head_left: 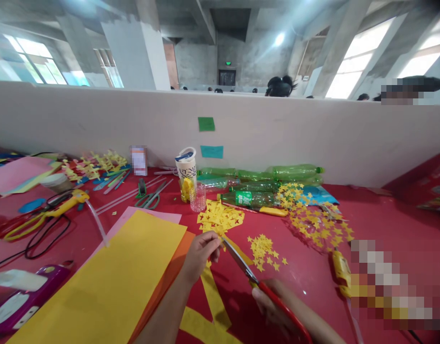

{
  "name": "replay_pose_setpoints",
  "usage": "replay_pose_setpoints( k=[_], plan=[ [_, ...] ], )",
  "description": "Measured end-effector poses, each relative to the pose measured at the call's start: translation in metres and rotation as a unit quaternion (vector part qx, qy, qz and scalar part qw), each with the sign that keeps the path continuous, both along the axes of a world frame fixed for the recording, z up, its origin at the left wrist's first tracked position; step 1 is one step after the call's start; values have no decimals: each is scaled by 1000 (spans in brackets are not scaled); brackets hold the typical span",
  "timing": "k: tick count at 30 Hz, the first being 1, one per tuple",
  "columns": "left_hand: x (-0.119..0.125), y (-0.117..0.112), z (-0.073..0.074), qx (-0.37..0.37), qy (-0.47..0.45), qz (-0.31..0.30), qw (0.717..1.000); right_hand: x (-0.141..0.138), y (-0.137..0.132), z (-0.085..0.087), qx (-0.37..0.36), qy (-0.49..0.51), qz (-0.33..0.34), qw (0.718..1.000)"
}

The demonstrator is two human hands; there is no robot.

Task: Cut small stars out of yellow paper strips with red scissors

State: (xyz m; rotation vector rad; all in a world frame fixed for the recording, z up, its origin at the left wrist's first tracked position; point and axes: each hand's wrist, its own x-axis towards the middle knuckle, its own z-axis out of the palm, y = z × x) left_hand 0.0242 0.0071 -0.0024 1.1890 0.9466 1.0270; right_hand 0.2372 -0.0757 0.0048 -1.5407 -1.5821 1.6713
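The left hand (202, 246) pinches a small yellow piece of paper (223, 243) between thumb and fingers, though the piece is partly hidden and its shape is hard to make out. The right hand (268, 301) grips red-handled scissors (249, 274), their blades pointing at the left fingertips; I cannot tell how far the blades are parted. Just right of the blades, loose yellow stars (262, 251) lie in a heap on the red table (370, 215). Yellow scraps (220, 217) lie beyond the left hand, and yellow strips (214, 294) lie below it. To its left, a large yellow sheet (108, 272) overlaps an orange sheet (162, 282).
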Motion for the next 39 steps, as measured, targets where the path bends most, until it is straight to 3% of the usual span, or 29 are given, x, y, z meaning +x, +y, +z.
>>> replay_pose_setpoints(
  k=[3,10,24,31,39],
  plan=[
    [6,-4,0,17,6,12,1000,0,-2,-1,-8,39,2,999],
    [10,-6,12,144,54,72,986,-4,-1,-6,-2,34,2,999],
    [10,-10,9,125,44,39,990,-12,-4,-3,-41,15,-23,999],
    [11,-9,10,106,26,43,993,-14,-4,5,-20,-3,-38,999],
    [11,-8,6,98,3,48,994,-17,-4,0,-1,-2,-53,999]
  ],
)
